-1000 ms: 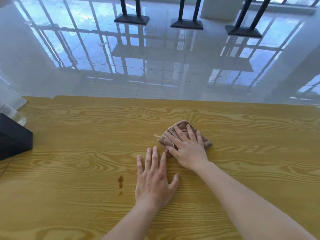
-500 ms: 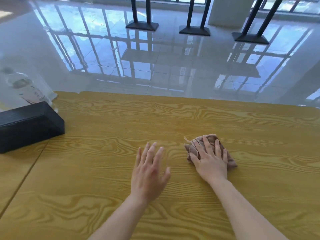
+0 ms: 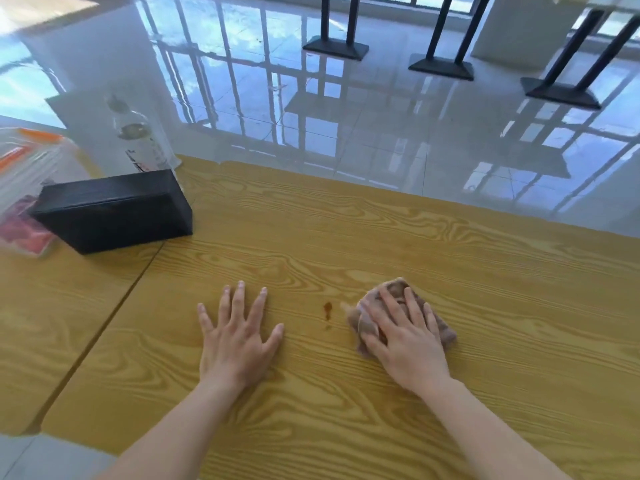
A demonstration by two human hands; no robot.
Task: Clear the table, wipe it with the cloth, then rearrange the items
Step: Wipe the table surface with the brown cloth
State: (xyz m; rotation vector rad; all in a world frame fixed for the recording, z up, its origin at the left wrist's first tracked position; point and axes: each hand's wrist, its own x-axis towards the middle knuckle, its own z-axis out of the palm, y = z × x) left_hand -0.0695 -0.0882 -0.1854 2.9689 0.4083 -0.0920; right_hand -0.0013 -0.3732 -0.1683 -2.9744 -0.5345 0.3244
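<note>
A crumpled brown cloth lies on the wooden table, right of centre. My right hand presses down on the cloth with fingers spread over it. My left hand rests flat on the bare wood, fingers apart, holding nothing. A small brown stain marks the wood between the two hands, just left of the cloth.
A black box lies at the far left of the table. Behind it stands a clear plastic bottle. A clear bag with red and orange contents sits at the left edge. A seam splits the tabletop. Black stand bases rest on the glossy floor.
My right hand has slid the cloth to the right, away from my left hand, uncovering the stain. The view has swung left, bringing the box, bottle and bag into sight.
</note>
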